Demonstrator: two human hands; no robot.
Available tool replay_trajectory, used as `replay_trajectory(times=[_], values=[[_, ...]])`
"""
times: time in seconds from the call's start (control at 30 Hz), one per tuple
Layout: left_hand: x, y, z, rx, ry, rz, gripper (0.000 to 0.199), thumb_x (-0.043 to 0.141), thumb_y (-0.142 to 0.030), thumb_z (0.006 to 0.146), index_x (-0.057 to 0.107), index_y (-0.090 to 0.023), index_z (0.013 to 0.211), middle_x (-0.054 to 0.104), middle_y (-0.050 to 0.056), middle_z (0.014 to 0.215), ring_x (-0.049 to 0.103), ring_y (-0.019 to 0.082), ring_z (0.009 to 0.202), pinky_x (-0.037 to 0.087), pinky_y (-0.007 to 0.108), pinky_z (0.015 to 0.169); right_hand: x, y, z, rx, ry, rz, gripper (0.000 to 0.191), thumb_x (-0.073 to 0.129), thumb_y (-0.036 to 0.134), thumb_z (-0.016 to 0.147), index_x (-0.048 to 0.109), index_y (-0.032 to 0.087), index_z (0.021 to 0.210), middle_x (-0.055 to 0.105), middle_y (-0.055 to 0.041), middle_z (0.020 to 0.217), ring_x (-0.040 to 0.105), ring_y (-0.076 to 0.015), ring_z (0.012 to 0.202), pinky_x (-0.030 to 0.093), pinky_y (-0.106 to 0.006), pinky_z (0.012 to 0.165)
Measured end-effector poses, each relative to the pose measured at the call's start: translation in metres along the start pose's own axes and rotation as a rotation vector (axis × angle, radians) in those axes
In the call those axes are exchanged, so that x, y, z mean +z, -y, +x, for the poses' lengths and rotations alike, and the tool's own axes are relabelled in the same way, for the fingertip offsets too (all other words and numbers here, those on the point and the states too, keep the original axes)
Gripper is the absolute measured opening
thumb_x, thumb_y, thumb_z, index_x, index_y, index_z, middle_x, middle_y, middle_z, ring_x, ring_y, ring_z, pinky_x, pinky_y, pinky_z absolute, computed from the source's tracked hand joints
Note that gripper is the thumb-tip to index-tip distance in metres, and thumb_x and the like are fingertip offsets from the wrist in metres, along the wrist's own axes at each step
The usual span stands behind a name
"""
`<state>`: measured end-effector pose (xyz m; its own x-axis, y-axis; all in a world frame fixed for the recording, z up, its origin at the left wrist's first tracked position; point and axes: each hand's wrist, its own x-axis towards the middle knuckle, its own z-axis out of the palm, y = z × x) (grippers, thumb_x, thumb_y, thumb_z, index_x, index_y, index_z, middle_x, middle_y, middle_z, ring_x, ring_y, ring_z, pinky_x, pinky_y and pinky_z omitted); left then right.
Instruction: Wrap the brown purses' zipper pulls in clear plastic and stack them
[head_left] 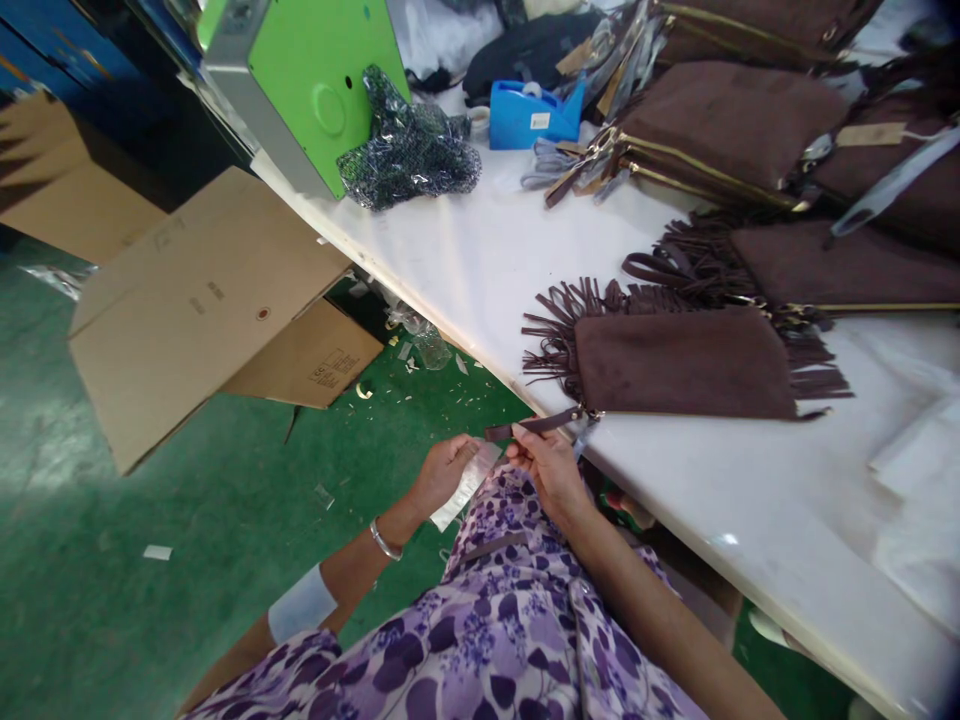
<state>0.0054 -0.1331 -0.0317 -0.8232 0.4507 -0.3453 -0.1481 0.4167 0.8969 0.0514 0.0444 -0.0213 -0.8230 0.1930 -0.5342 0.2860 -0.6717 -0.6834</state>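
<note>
My left hand (442, 474) is closed on a small clear plastic sleeve (465, 490) that hangs below its fingers. Beside it, my right hand (551, 465) pinches a brown wrist strap (553, 422) between thumb and fingers, just off the table's edge. That strap joins by a metal clasp to a brown fringed clutch bag (682, 362), which lies flat on the white table. The strap's looped end reaches close to the sleeve's upper end; whether they touch is hard to make out.
More brown bags (735, 130) with gold zips are heaped at the back right. A blue tape dispenser (536, 115), dark crumpled netting (409, 150) and a green machine (322, 80) stand at the back of the white table (480, 260). Cardboard boxes (202, 310) sit left, above the green floor.
</note>
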Motion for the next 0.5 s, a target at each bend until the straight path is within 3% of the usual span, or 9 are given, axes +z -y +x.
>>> replay_trajectory(times=[0.2, 0.37, 0.5], values=[[0.022, 0.020, -0.012, -0.318, 0.062, -0.155, 0.050, 0.041, -0.066, 0.088, 0.054, -0.018, 0.082, 0.059, 0.002, 0.061, 0.053, 0.018, 0.051, 0.039, 0.028, 0.052, -0.005, -0.004, -0.001, 0.034, -0.027, -0.042, 0.032, 0.078, 0.037, 0.069, 0.058, 0.017, 0.083, 0.062, 0.0025, 0.064, 0.059, -0.0084, 0.055, 0.049, -0.016, 0.050], [0.034, 0.022, -0.043, -0.218, -0.058, 0.154, 0.035, 0.043, -0.050, 0.089, 0.053, -0.018, 0.078, 0.058, 0.001, 0.072, 0.053, 0.018, 0.070, 0.037, 0.028, 0.062, -0.008, -0.006, -0.004, 0.099, -0.057, -0.030, 0.035, 0.079, 0.039, 0.067, 0.057, 0.018, 0.083, 0.064, 0.0017, 0.068, 0.062, -0.0096, 0.057, 0.052, -0.017, 0.050], [0.027, 0.013, -0.070, -0.296, 0.028, 0.107, 0.025, 0.055, -0.043, 0.082, 0.057, -0.018, 0.085, 0.060, -0.001, 0.077, 0.054, 0.019, 0.074, 0.037, 0.027, 0.064, -0.007, -0.005, -0.003, 0.096, -0.053, 0.009, 0.036, 0.081, 0.037, 0.065, 0.057, 0.018, 0.083, 0.063, 0.0022, 0.068, 0.063, -0.0102, 0.057, 0.053, -0.017, 0.049]])
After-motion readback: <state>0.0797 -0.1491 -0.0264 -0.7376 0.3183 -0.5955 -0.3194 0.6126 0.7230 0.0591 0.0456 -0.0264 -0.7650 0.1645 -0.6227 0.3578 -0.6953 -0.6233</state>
